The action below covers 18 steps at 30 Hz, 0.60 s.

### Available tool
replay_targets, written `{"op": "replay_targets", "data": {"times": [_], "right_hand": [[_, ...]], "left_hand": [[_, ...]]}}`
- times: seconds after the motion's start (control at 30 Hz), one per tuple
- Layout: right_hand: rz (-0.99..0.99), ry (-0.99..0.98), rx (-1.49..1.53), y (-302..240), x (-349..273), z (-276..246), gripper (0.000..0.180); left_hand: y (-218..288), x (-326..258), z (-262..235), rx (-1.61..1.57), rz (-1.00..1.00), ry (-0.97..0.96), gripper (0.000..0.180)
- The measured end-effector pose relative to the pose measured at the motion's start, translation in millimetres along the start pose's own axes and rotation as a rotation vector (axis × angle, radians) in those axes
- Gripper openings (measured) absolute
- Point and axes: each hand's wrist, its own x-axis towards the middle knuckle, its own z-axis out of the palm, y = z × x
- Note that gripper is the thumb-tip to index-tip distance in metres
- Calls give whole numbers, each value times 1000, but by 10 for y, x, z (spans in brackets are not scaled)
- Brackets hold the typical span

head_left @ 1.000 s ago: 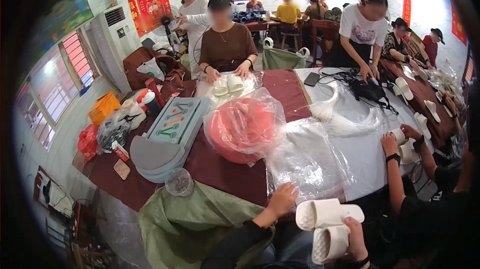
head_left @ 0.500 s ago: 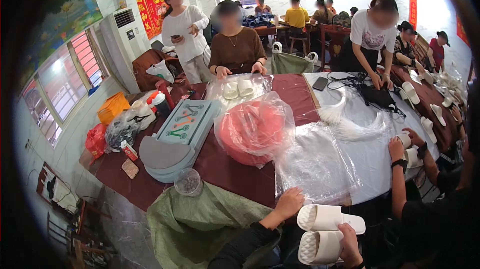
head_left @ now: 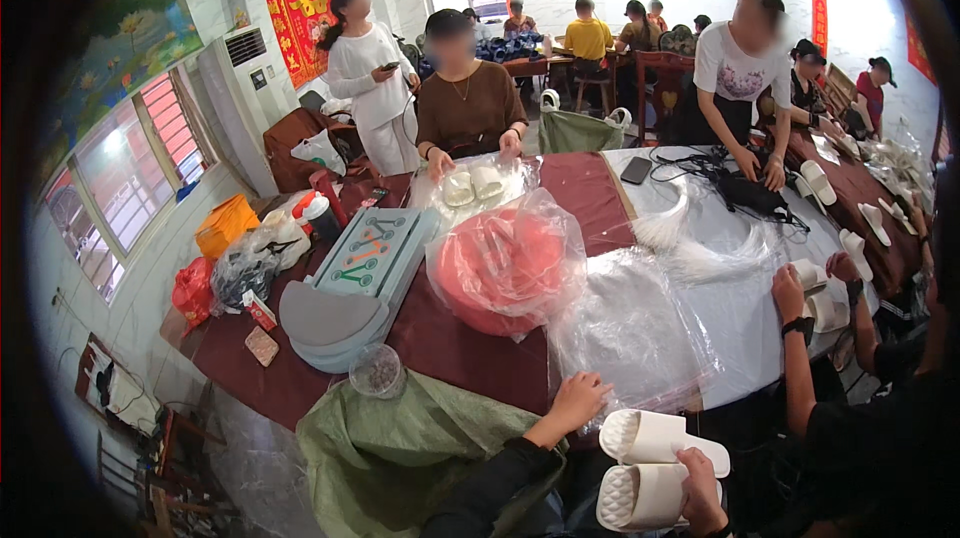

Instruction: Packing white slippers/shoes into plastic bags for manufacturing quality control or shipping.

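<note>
seen from a person's own head, a crowded work table with a maroon cloth (head_left: 490, 373) over its left and middle and a pale cloth (head_left: 745, 358) on the right. at the near edge, right of centre, the right hand (head_left: 702, 490) is clamped on a pair of white slippers (head_left: 660, 436), fingers across the nearer strap; the slippers sit side by side, one farther and one nearer, quilted ends toward the left. just to their left and a little farther off, the left hand (head_left: 580, 400) rests at the near edge of some clear plastic bags (head_left: 632, 323) on the table; whether its fingers pinch the plastic, i cannot tell

beyond the bags, to the left, sits a red bundle (head_left: 500, 268) wrapped in clear plastic. left of that are a long grey-blue plastic piece (head_left: 400, 258) and, nearer, a clear tub (head_left: 377, 373) beside a green sack (head_left: 400, 458) at the near edge. white fibres (head_left: 700, 248) lie on the pale cloth, with a dark phone (head_left: 636, 171) farther off. at the far side, a co-worker in a brown top (head_left: 470, 113) has both hands beside pale slippers (head_left: 472, 185); on the right, another co-worker's hands are at more white slippers (head_left: 828, 312)
</note>
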Motion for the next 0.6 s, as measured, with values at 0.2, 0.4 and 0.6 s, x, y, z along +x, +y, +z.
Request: {"op": "replay_targets", "data": {"times": [0.2,0.4,0.6], "right_hand": [[-1,33,-31,-18,-46,-15,13],[77,24,5,54,74,-77,27],[138,-76,295,-498,-169,496,44]], "left_hand": [[-39,64,84,94,12,52,20],[165,103,-3,-161,-92,425,16],[502,-15,-250,-253,44,483,11]]}}
